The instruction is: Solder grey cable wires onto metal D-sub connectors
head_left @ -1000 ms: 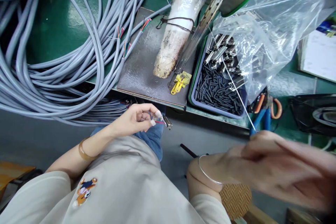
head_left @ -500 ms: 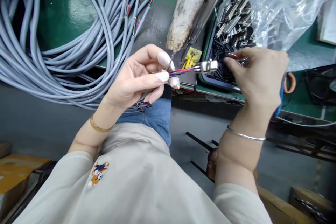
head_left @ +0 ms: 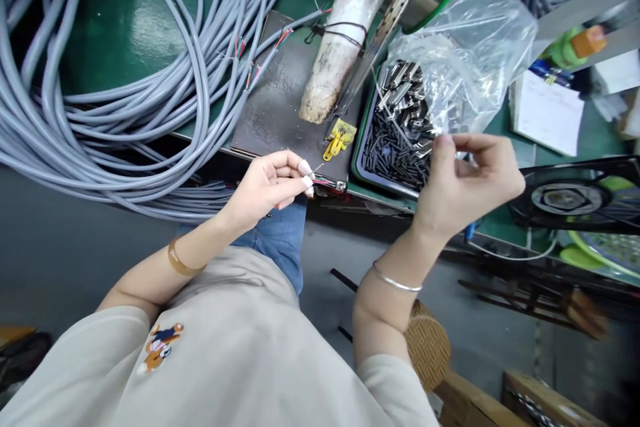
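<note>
Left hand (head_left: 273, 187) is pinching the coloured wires (head_left: 324, 181), ends pointing right at the right hand (head_left: 465, 180), hovering half-curled over the parts tray (head_left: 361, 170), can't tell if it's gripping anything

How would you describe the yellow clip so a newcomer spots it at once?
On the green bench, a dark plate lies right of the grey cables. The clip sits at its near right corner, just beyond the left hand pinching wires. It is the only bright yellow thing there.
</note>
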Demonstrator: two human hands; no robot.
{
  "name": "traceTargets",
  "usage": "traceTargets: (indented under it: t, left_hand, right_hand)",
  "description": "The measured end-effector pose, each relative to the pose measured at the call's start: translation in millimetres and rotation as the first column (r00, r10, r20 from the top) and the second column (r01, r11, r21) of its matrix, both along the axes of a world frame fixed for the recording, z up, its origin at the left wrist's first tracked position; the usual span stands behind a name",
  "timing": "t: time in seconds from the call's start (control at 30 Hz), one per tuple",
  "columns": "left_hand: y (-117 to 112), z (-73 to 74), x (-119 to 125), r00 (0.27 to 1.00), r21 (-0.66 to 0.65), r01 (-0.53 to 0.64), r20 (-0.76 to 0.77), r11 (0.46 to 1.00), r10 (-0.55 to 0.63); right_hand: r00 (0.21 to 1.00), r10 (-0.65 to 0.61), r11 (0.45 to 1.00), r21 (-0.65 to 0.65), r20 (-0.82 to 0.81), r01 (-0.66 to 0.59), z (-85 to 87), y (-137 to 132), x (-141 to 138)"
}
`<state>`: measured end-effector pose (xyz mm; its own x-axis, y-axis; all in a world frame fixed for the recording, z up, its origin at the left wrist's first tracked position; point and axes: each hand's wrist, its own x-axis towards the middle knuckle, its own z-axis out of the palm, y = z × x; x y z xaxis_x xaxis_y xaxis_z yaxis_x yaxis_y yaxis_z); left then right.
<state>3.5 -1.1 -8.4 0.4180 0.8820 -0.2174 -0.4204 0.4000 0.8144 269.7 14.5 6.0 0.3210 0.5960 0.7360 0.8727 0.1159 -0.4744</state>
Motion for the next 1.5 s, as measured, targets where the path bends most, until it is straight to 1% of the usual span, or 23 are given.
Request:
traceTargets:
  t: [0.03,0.07,0.1,0.13,0.2,0.27,0.33,0.43,0.6,0.67,0.77,0.87,0.93,1.0,1.07,1.13,1.2,1.23,1.27,1.33,1.4,1.43,1.5]
  left_hand:
    - [-0.8,-0.2,1.1,1.000,0.003,-0.004,-0.014,1.000,0.004]
    - [-1.5,-0.3,2.1,1.000,0.006,-0.005,-0.027,1.000,0.005]
    - [-2.3,-0.6,3.2,0.999,0.013,-0.003,-0.040,1.000,0.004]
    - [-3.0,-0.9,4.1,0.999,0.021,0.000,-0.050,1.000,0.001]
    - [-4.3,-1.5,5.5,0.998,0.045,0.007,-0.065,0.999,-0.004]
    - [-5.2,-1.9,6.1,0.997,0.071,0.013,-0.078,0.997,-0.007]
    - [-5.7,-2.0,6.2,0.996,0.088,0.016,-0.087,0.996,-0.008]
    - [-6.1,-1.6,6.4,0.995,0.101,0.020,-0.095,0.995,-0.011]
    - [-6.9,-2.2,7.2,0.996,0.108,0.037,-0.090,0.993,-0.028]
    - [-7.1,-3.2,7.4,0.996,0.098,0.042,-0.086,0.994,-0.033]
    - [-7.4,-3.9,7.6,0.996,0.086,0.052,-0.080,0.995,-0.045]
    - [-8.2,-3.3,7.8,0.996,0.075,0.058,-0.074,0.995,-0.053]
    - [-8.9,-3.8,7.3,0.996,0.065,0.070,-0.059,0.995,-0.067]
    - [-9.1,-5.6,5.6,0.995,0.050,0.098,-0.019,0.994,-0.097]
    - [-8.2,-8.4,2.9,0.992,0.031,0.117,0.044,0.993,-0.118]
    - [-6.2,-11.2,-0.2,0.987,0.008,0.124,0.099,0.992,-0.124]
    - [-3.8,-13.3,-2.3,0.986,-0.004,0.114,0.125,0.994,-0.112]
    - [-2.8,-13.9,-2.9,0.987,-0.005,0.104,0.126,0.995,-0.102]
    - [-1.9,-14.3,-3.1,0.989,-0.005,0.090,0.122,0.996,-0.088]
    - [-1.2,-14.3,-2.6,0.992,-0.005,0.056,0.110,0.998,-0.055]
    - [-1.3,-13.8,-1.8,0.994,-0.018,0.035,0.102,0.999,-0.033]
    - [-1.5,-13.4,-1.3,0.994,-0.028,0.026,0.103,0.999,-0.023]
    - [-1.5,-12.5,-0.9,0.994,-0.043,0.014,0.106,0.999,-0.009]
  right_hand:
    - [0.991,0.086,0.995,0.055,-0.104,-0.081,3.7,-9.9,-17.0]
    - [0.961,0.214,0.977,0.030,-0.177,-0.212,6.9,-19.4,-33.8]
    - [0.923,0.303,0.947,-0.032,-0.238,-0.319,9.5,-27.9,-49.3]
    - [0.887,0.353,0.914,-0.094,-0.297,-0.395,11.4,-34.7,-62.8]
    - [0.831,0.384,0.874,-0.132,-0.403,-0.468,13.3,-43.0,-81.5]
    - [0.797,0.382,0.860,-0.136,-0.467,-0.492,13.1,-45.2,-89.4]
    - [0.784,0.384,0.853,-0.139,-0.487,-0.503,12.0,-44.7,-90.0]
    - [0.783,0.397,0.837,-0.161,-0.479,-0.523,10.7,-44.9,-87.4]
    - [0.802,0.346,0.824,-0.251,-0.487,-0.507,13.1,-50.6,-89.6]
    - [0.809,0.348,0.813,-0.277,-0.474,-0.512,14.9,-52.1,-90.7]
    - [0.831,0.374,0.807,-0.297,-0.411,-0.510,17.9,-53.1,-91.0]
    - [0.852,0.447,0.779,-0.349,-0.273,-0.520,21.0,-52.7,-91.7]
    - [0.838,0.517,0.747,-0.386,-0.176,-0.542,22.5,-52.0,-92.9]
    - [0.812,0.570,0.723,-0.395,-0.125,-0.568,23.2,-51.1,-94.3]
    - [0.807,0.577,0.736,-0.351,-0.123,-0.579,23.8,-51.0,-95.2]
    - [0.829,0.532,0.793,-0.244,-0.170,-0.559,25.0,-52.2,-95.4]
    - [0.838,0.473,0.855,-0.089,-0.272,-0.512,27.6,-55.1,-95.4]
    - [0.825,0.458,0.870,-0.022,-0.331,-0.492,29.1,-56.9,-95.3]
    - [0.804,0.453,0.875,0.018,-0.384,-0.484,30.6,-58.8,-95.2]
    - [0.785,0.438,0.875,0.008,-0.439,-0.484,32.4,-62.4,-95.0]
    - [0.823,0.400,0.885,-0.064,-0.404,-0.462,31.7,-64.7,-94.9]
    - [0.854,0.388,0.892,-0.093,-0.347,-0.443,30.4,-65.1,-94.9]
    - [0.896,0.411,0.893,-0.125,-0.170,-0.433,26.4,-63.9,-95.2]
